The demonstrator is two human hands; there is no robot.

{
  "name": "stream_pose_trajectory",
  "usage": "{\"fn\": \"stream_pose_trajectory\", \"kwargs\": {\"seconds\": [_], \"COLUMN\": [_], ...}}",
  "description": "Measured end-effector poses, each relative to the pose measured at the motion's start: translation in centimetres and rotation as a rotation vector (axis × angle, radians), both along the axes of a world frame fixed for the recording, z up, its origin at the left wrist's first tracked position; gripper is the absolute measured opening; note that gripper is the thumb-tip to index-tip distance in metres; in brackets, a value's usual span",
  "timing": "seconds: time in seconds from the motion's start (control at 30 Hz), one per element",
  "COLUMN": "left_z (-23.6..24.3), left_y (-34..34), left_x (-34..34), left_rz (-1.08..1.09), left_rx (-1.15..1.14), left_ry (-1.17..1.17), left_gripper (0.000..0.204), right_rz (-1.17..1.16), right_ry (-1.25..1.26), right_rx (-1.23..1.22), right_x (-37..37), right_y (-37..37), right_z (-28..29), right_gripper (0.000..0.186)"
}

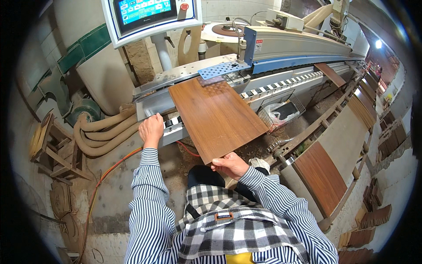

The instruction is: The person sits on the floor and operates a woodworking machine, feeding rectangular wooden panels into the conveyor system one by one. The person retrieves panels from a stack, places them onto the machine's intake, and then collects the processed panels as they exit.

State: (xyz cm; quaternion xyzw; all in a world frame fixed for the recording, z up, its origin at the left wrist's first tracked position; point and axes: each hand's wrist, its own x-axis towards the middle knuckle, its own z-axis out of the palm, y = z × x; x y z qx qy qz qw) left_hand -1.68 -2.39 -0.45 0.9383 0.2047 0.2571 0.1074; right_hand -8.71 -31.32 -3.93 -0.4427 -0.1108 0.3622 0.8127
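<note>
A flat brown wood-grain panel [222, 121] lies partly on the bed of a long woodworking machine [303, 48], its far edge beneath a blue perforated guard plate [222, 69]. My right hand [231, 165] grips the panel's near corner, thumb on top and the fingers mostly hidden underneath. My left hand [151, 130] is closed over the near end of the machine's front rail [173, 134], left of the panel and apart from it. What its curled fingers hold, if anything, I cannot make out.
A control screen [145, 9] with a red button [184, 6] stands at upper left. Thick dust hoses [103, 132] and a wooden stool [57, 147] are at left. At right a roller conveyor carries another brown panel [320, 176]. A wire basket [281, 112] hangs below the rail.
</note>
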Motion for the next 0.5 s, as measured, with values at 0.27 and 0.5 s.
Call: {"fn": "stream_pose_trajectory", "kwargs": {"seconds": [0.27, 0.5], "left_z": [0.0, 0.0], "left_y": [0.0, 0.1], "left_x": [-0.1, -0.1], "left_rz": [0.007, -0.001], "left_rx": [0.005, 0.002], "left_ry": [0.010, 0.008], "left_gripper": [0.041, 0.041], "right_rz": [-0.024, -0.190], "right_ry": [-0.214, -0.217], "right_rx": [-0.130, -0.172], "right_x": [0.8, 0.4], "right_y": [1.6, 0.8], "right_z": [-0.1, -0.2], "right_gripper": [0.022, 0.023]}}
